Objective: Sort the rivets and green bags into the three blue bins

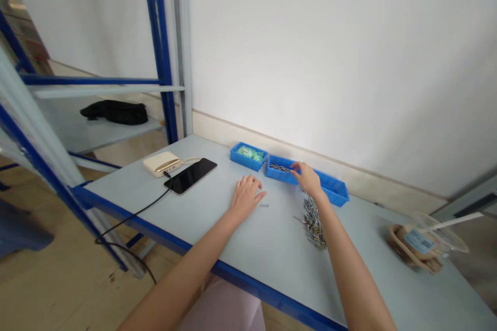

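— Right, widest first: your pale workbench (267, 248), with blue bins (337, 197) in a row along its far side.
— Nearer you, beside your right forearm (351, 269), lies the screw pile (312, 222), a metallic tangle.
— Your right hand (308, 178) is up at the middle bin (279, 174), thumb and fingers curled at its edge; whether they pinch anything, I can't tell.
— Your left hand (246, 197) rests on the bench, fingers loosely bent, apparently holding nothing.
— Smaller again: green-and-white pieces (250, 153) fill the left bin (244, 161), and metal screws (278, 167) lie in the middle one.
— And just off your left thumb, one loose screw (264, 205)! How will it handle?
— Light, stiff, hard to damage, I'd judge, though smooth metal may roll. Pinch it mid-shank; in the pile, take a protruding end, since neighbours could snag.
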A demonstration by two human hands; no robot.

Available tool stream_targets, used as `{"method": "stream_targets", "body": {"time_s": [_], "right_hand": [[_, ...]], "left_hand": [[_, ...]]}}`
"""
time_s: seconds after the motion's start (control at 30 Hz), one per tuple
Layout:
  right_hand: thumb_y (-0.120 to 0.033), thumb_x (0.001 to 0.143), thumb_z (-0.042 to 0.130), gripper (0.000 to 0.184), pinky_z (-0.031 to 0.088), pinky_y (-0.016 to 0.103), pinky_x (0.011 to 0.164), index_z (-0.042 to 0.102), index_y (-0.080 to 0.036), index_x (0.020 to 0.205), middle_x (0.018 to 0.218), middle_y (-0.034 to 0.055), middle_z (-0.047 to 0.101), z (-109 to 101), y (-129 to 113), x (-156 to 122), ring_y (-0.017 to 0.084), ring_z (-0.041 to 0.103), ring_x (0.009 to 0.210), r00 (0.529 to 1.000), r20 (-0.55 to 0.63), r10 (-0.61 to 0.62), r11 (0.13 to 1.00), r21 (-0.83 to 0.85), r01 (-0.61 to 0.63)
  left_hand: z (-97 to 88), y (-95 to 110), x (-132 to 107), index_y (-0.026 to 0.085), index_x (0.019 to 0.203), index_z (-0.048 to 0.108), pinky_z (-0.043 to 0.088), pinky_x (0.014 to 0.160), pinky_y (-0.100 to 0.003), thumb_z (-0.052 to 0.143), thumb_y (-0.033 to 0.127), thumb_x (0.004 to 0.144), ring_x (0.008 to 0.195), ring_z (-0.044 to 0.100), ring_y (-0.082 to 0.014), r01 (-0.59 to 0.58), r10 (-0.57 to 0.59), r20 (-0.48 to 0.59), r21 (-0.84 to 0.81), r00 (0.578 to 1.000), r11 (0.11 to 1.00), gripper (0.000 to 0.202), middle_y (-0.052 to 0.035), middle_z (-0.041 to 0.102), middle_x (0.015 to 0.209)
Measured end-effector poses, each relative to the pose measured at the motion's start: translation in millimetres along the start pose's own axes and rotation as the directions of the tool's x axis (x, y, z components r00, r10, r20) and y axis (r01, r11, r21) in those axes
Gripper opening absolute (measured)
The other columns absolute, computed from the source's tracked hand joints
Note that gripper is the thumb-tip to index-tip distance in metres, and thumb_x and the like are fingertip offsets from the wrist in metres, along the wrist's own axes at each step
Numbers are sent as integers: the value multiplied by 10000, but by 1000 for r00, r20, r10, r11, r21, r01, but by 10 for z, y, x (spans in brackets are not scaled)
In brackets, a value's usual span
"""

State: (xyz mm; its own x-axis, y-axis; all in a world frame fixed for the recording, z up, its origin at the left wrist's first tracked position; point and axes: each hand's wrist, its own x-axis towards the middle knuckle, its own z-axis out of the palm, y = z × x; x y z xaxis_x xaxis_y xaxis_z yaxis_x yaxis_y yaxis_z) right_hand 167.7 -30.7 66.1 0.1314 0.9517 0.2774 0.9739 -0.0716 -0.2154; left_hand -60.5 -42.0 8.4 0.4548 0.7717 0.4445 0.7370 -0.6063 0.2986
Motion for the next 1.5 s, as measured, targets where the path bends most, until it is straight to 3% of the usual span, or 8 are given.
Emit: {"method": "stream_targets", "body": {"time_s": [0.13, 0.37, 0.53, 0.57, 0.7, 0.8, 1.17, 1.5], "right_hand": [[-261, 821, 524, 145, 394, 258, 744, 644, -228, 896, 944, 40, 647, 60, 347, -363, 191, 571, 932, 989, 108, 99, 989, -116, -86], [-115, 782, 506, 151, 390, 234, 661, 635, -185, 819, 882, 67, 615, 342, 410, -515, 179, 582, 864, 985, 77, 157, 982, -118, -147], [-86, 773, 494, 175, 392, 225, 739, 645, -172, 789, 881, 59, 625, 358, 423, -538, 162, 579, 876, 990, 74, 119, 992, 36, -122], [-93, 781, 489, 180, 392, 226, 753, 647, -173, 810, 897, 57, 627, 342, 435, -560, 160, 578, 880, 991, 55, 125, 990, 65, -128], [-166, 828, 483, 189, 387, 263, 812, 645, -168, 926, 963, 81, 628, 273, 481, -641, 197, 548, 947, 967, -65, 246, 968, 71, -242], [-232, 853, 483, 215, 395, 297, 812, 649, -181, 979, 981, 90, 624, 254, 474, -660, 233, 514, 982, 947, -72, 312, 950, 9, -312], [-205, 840, 517, 129, 403, 332, 789, 632, -192, 897, 984, 88, 589, 287, 288, -632, 234, 480, 979, 970, -24, 240, 965, -106, -241], [-58, 849, 361, 246, 375, 380, 766, 590, -120, 911, 940, 171, 602, 235, 130, -676, 261, 514, 918, 999, 42, 2, 978, -209, 7]], "left_hand": [[60, -21, -43, 217, 918, 557, 343, 792, -307, 617, 322, 807, 951, 466, -203, -96, 119, 226, -110, 967, 989, 164, -21, 532, 964], [181, 67, 70, 190, 822, 561, 365, 780, -265, 583, 212, 825, 913, 486, -178, -112, 172, 253, -236, 952, 965, 31, -14, 563, 890], [317, 300, 519, 177, 727, 569, 381, 657, -248, 512, 378, 852, 743, 536, -170, -216, 383, 384, -410, 840, 886, 243, -18, 584, 758], [360, 324, 608, 175, 711, 568, 380, 626, -243, 463, 408, 870, 690, 536, -160, -197, 394, 373, -467, 840, 862, 301, -16, 582, 726], [549, 261, 807, 170, 660, 542, 392, 676, -260, 313, 440, 908, 687, 543, -166, -141, 268, 150, -559, 952, 817, 433, -23, 578, 683], [631, 177, 832, 171, 644, 532, 397, 675, -265, 280, 455, 905, 643, 550, -164, -27, 150, 159, -596, 976, 803, 461, -16, 567, 621], [578, 264, 829, 177, 644, 528, 388, 709, -287, 285, 403, 906, 717, 542, -179, -132, 238, 191, -444, 952, 886, 423, -23, 580, 676], [600, 286, 732, 189, 974, 527, 398, 846, -311, 430, 333, 901, 945, 496, -191, -355, 401, 133, -273, 906, 894, 188, -34, 567, 974]]}}
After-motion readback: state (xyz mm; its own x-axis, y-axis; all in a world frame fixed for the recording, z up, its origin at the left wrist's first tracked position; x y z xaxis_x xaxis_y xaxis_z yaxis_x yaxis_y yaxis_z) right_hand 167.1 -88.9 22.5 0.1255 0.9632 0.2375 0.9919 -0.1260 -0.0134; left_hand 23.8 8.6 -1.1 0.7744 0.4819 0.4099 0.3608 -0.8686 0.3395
